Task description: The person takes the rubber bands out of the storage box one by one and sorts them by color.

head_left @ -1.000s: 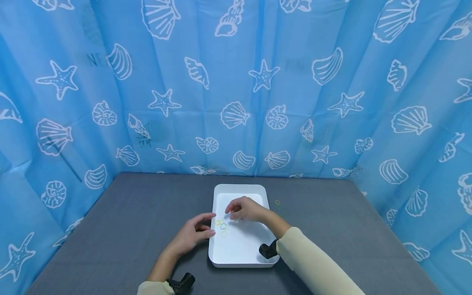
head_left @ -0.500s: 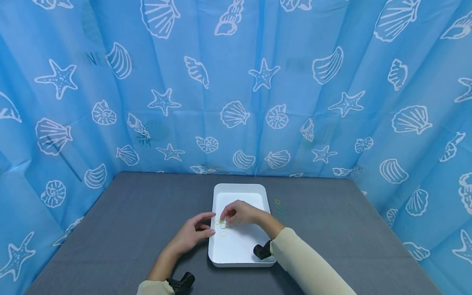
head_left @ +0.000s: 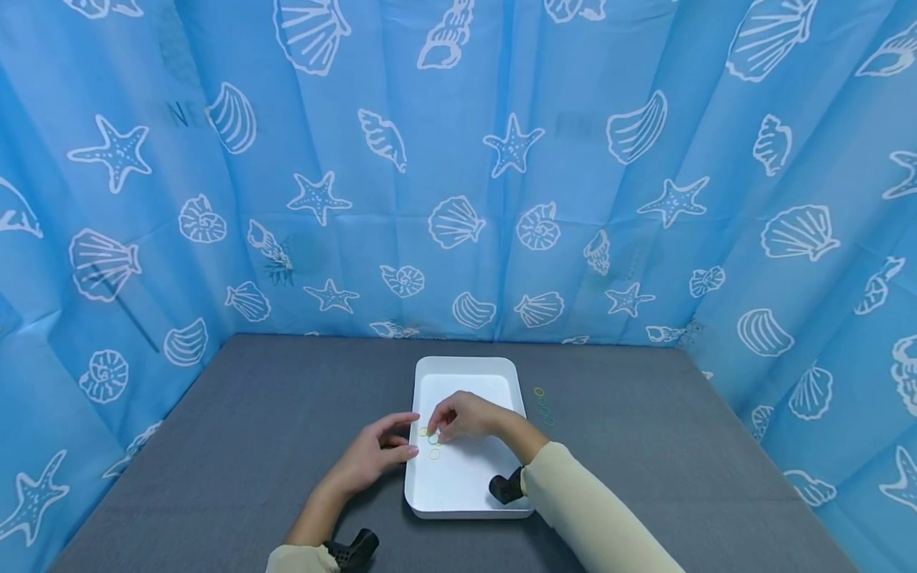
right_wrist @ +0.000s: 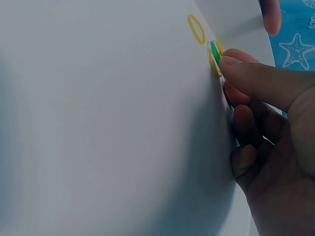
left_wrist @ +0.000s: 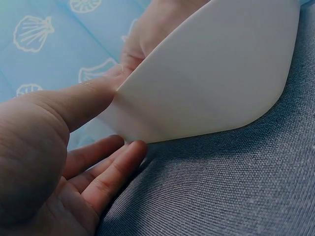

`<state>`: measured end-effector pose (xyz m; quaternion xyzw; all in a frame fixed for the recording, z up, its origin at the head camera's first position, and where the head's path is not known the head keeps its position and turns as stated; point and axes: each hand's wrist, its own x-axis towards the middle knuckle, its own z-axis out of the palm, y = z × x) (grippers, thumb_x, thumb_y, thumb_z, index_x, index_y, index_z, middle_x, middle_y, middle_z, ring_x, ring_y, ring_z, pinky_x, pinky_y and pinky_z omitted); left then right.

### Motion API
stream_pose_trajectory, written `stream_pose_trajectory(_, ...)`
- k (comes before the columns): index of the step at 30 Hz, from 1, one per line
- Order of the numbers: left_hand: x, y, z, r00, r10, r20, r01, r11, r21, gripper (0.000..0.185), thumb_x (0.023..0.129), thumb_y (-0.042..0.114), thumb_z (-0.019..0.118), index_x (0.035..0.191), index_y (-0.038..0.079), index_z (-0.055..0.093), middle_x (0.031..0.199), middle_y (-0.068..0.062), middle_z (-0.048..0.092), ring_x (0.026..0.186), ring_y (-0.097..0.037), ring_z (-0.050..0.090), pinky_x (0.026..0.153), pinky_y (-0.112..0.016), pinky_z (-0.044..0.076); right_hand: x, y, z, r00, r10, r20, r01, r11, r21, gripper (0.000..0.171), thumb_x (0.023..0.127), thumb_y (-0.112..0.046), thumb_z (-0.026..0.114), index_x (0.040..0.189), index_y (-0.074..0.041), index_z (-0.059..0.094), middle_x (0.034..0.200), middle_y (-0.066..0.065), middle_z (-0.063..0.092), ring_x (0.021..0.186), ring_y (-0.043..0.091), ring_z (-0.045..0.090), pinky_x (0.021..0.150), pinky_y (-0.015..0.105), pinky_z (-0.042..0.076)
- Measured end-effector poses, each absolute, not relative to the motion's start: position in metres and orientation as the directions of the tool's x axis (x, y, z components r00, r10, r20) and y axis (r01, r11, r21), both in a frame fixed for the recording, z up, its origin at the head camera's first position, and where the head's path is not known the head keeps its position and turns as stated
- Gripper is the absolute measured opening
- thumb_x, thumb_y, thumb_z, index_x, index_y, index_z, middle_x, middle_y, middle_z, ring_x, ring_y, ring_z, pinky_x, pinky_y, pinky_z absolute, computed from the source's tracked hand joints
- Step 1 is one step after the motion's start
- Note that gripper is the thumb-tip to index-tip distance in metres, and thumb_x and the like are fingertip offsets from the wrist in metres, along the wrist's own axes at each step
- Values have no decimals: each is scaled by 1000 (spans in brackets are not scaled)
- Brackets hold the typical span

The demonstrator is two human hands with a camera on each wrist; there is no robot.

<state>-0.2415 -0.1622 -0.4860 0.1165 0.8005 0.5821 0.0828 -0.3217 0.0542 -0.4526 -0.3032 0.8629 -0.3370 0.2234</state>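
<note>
Grey fabric-covered table point(head_left: 215, 446) carries a white rectangular plastic tray point(head_left: 466, 485). The left hand point(head_left: 368, 458) steadies the tray's left rim, thumb on top, fingers loosely spread. The right hand point(head_left: 469, 415) is inside, fingertips pinched down on small yellow and green rubber bands point(right_wrist: 215, 55).

I see both forearms reaching fwd from the bottom edge, cream sleeves pushed to the wrists, a black cam mount on each wrist. L hand point(head_left: 372, 455) lies low, palm down, fingers point(left_wrist: 115, 169) straight and relaxed, thumb stretched out, no grip. R hand point(head_left: 469, 415) is arched, palm down, index tip point(right_wrist: 236, 66) pressed down, other fingers curled under.
</note>
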Motion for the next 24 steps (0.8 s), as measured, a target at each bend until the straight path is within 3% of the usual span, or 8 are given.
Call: stream_pose_trajectory(24,-241,-160,-487,-965,263,4,89,312,946,53,89,23,73,138,14,54,136,-16,52,98,-22,60,80,-39,50,-321,51,-454,-754,-633,-179,-355,620,-699,15,85,-1,73,81,-15,73,69,-4,59,68,10,52,68,26,40)
